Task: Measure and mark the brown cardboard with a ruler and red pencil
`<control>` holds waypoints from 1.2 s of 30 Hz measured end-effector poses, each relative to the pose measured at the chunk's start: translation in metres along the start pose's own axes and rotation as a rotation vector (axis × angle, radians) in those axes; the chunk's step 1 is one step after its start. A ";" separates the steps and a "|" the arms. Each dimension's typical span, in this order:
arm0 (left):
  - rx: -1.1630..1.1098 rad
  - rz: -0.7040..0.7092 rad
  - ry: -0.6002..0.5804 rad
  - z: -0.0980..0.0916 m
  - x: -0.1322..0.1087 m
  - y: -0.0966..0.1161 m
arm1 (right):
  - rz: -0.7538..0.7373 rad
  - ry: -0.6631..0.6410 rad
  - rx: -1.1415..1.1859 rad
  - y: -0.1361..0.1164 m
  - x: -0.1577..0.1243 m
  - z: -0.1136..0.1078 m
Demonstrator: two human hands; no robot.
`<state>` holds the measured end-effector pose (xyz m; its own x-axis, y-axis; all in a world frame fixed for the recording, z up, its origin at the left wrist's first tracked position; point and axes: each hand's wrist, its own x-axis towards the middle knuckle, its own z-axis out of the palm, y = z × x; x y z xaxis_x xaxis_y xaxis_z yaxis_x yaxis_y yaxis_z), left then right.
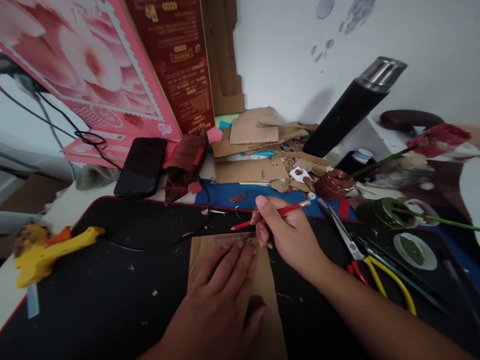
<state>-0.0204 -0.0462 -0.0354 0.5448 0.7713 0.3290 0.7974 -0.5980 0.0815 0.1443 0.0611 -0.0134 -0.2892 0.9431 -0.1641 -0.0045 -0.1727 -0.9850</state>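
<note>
My left hand (221, 295) lies flat with fingers stretched out on a brown cardboard sheet (270, 300) on the black mat (112, 280), pressing it down. My right hand (285, 230) is closed around a red pencil (270, 214), its tip pointing left just above the sheet's top edge. A small strip of cardboard lies under my left fingertips along that edge.
Yellow glue gun (48, 250) at left. Black phone (141, 166) and a brown pouch (185, 162) behind the mat. Cardboard scraps (255, 150) at the back, black thermos (348, 107), scissors with yellow handles (367, 260) at right, paint lids and a pink box (93, 65) leaning behind.
</note>
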 end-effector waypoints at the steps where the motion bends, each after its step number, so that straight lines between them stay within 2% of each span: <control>1: 0.005 0.002 -0.006 0.000 0.000 0.000 | -0.008 0.007 0.017 -0.001 0.000 0.000; 5: 0.030 0.013 -0.005 -0.002 0.000 -0.002 | -0.023 0.019 0.076 -0.007 -0.005 0.004; 10: 0.014 0.020 0.028 -0.001 -0.001 -0.001 | -0.040 -0.033 0.101 -0.017 -0.015 0.011; 16: 0.006 0.016 0.011 0.001 -0.002 -0.001 | -0.093 -0.051 -0.007 -0.024 -0.024 0.003; 20: 0.021 0.027 -0.017 0.000 -0.003 -0.002 | -0.097 -0.031 -0.056 -0.021 -0.029 -0.006; 24: 0.028 0.028 -0.022 0.000 -0.004 -0.002 | -0.054 -0.073 -0.011 -0.013 -0.033 -0.012; 31: 0.029 0.045 -0.032 0.000 -0.004 -0.003 | -0.135 -0.113 -0.004 -0.010 -0.037 -0.012; 36: 0.018 0.007 -0.026 0.002 -0.004 -0.003 | -0.159 -0.046 -0.079 -0.015 -0.040 -0.011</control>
<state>-0.0246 -0.0474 -0.0395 0.5564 0.7730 0.3048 0.7981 -0.5993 0.0628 0.1661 0.0288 0.0074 -0.3347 0.9423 -0.0050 0.0214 0.0023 -0.9998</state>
